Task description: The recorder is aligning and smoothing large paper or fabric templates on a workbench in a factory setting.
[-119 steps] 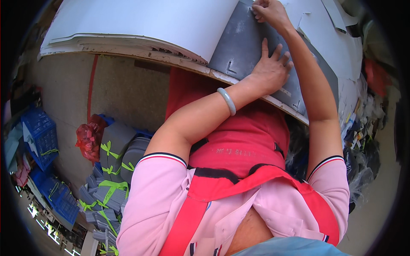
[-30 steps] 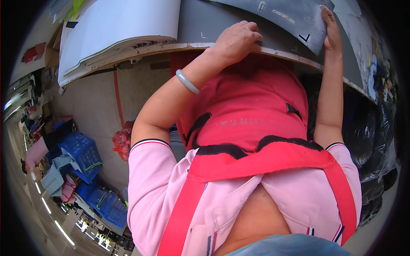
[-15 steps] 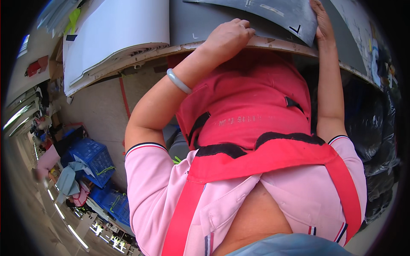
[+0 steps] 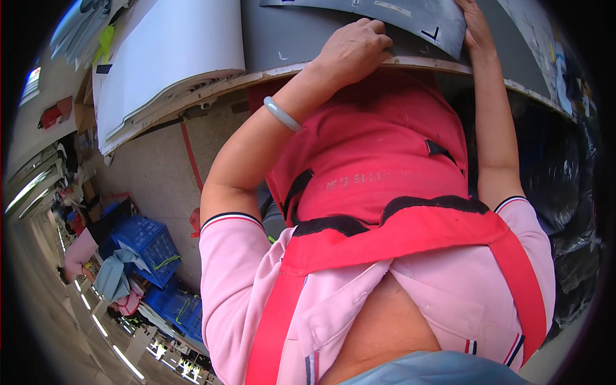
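A stiff grey sheet (image 4: 410, 24) with a black corner mark lies at the table's front edge, its near corner curving over a darker grey surface (image 4: 289, 38). My right hand (image 4: 476, 27) grips the sheet's right edge, the thumb side against it. Left of the corner, my left hand (image 4: 360, 50) rests on the dark surface near the table edge. Its fingers are curled together, and whatever they pinch is hidden beneath them. A pale bangle (image 4: 281, 114) circles my left wrist.
A thick stack of white paper sheets (image 4: 179, 45) covers the table's left part. The worn table edge (image 4: 167, 110) runs before my red apron (image 4: 385, 147). Blue crates (image 4: 146, 240) stand on the floor at left; black plastic bags (image 4: 552, 192) crowd the right. Another person (image 4: 80, 250) is far left.
My left hand has slid a little to the right along the table edge, closer to the sheet's corner. My right hand keeps its hold on the sheet. The whole view has shifted slightly.
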`<state>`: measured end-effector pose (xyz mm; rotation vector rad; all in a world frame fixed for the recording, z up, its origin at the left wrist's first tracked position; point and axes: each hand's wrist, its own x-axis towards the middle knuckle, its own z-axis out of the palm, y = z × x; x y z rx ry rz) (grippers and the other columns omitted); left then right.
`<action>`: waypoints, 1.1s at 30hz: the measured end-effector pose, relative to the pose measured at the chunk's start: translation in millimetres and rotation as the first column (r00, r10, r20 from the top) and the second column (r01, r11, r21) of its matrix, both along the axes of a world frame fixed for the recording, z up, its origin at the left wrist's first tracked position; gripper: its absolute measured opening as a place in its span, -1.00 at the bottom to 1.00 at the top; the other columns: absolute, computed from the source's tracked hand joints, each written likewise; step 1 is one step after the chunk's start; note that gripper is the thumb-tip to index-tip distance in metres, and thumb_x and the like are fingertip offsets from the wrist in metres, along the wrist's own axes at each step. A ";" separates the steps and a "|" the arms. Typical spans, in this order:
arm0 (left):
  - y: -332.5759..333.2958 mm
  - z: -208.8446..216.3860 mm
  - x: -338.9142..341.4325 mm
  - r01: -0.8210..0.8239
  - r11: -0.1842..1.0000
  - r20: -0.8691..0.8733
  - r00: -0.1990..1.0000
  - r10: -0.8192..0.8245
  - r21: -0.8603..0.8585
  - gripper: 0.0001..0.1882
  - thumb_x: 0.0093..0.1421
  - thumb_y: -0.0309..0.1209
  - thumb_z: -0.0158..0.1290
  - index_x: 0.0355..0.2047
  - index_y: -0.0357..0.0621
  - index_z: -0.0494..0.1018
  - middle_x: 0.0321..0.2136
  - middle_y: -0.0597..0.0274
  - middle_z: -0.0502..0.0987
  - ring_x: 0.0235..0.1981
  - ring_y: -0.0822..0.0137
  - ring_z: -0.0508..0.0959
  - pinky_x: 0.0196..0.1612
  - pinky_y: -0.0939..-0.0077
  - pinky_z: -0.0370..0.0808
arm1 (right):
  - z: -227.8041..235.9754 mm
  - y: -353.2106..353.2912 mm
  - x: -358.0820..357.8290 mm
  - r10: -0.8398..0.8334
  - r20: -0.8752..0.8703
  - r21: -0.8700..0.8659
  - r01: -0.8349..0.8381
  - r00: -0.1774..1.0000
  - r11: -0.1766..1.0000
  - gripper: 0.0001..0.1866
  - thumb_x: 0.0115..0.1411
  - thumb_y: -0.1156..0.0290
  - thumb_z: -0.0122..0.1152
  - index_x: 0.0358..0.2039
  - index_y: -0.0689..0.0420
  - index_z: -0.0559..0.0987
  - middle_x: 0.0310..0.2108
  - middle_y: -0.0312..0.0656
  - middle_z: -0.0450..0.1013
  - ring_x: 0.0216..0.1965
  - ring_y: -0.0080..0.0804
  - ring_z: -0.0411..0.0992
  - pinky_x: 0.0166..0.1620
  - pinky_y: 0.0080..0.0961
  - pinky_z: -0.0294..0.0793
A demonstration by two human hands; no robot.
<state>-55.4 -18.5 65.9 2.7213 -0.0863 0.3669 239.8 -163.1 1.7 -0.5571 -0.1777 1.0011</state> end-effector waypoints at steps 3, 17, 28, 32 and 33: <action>0.5 -2.3 -1.4 0.013 1.000 -0.026 1.000 -0.012 0.020 -0.76 0.22 -0.26 0.14 -0.24 -0.15 0.63 -0.23 0.18 0.57 -0.13 0.11 0.57 -0.06 0.24 0.54 | 0.4 3.6 -6.0 0.017 0.006 0.009 -0.017 1.000 1.000 -0.87 0.30 0.34 0.28 -0.20 0.06 0.58 -0.34 -0.33 0.55 -0.32 -0.57 0.52 -0.21 -0.60 0.56; 9.2 -3.2 5.1 0.047 0.995 0.034 0.998 -0.045 -0.083 -0.83 0.15 -0.40 0.06 -0.47 -0.11 0.65 -0.35 0.11 0.60 -0.26 0.07 0.61 -0.13 0.23 0.57 | 10.3 3.1 -14.4 -0.131 0.413 -0.278 0.261 0.901 0.924 -0.89 0.29 0.37 0.28 -0.20 0.05 0.57 -0.34 -0.34 0.56 -0.34 -0.58 0.52 -0.22 -0.62 0.56; 5.2 -10.3 7.5 0.061 0.997 0.021 0.998 -0.062 0.047 -0.83 0.14 -0.41 0.06 -0.46 -0.13 0.64 -0.31 0.11 0.61 -0.22 0.06 0.60 -0.12 0.22 0.57 | 16.4 5.3 -21.0 -0.120 0.372 -0.281 0.235 0.921 0.931 -0.89 0.29 0.38 0.28 -0.20 0.06 0.56 -0.35 -0.33 0.55 -0.36 -0.57 0.52 -0.24 -0.60 0.58; 4.7 -8.0 7.7 0.064 0.995 -0.006 0.998 -0.064 0.075 -0.82 0.12 -0.43 0.04 -0.48 -0.15 0.63 -0.29 0.09 0.60 -0.22 0.04 0.60 -0.12 0.22 0.58 | 17.7 6.3 -23.8 -0.117 0.364 -0.289 0.231 0.924 0.929 -0.88 0.29 0.37 0.29 -0.20 0.06 0.57 -0.35 -0.32 0.55 -0.36 -0.56 0.53 -0.24 -0.59 0.59; 3.7 -6.6 8.4 0.069 0.995 -0.010 0.998 -0.068 0.071 -0.82 0.12 -0.44 0.03 -0.48 -0.17 0.63 -0.29 0.08 0.60 -0.22 0.04 0.60 -0.13 0.22 0.58 | 15.8 4.7 -21.5 -0.121 0.377 -0.293 0.242 0.918 0.925 -0.88 0.29 0.37 0.29 -0.21 0.06 0.57 -0.35 -0.32 0.55 -0.36 -0.56 0.53 -0.25 -0.59 0.59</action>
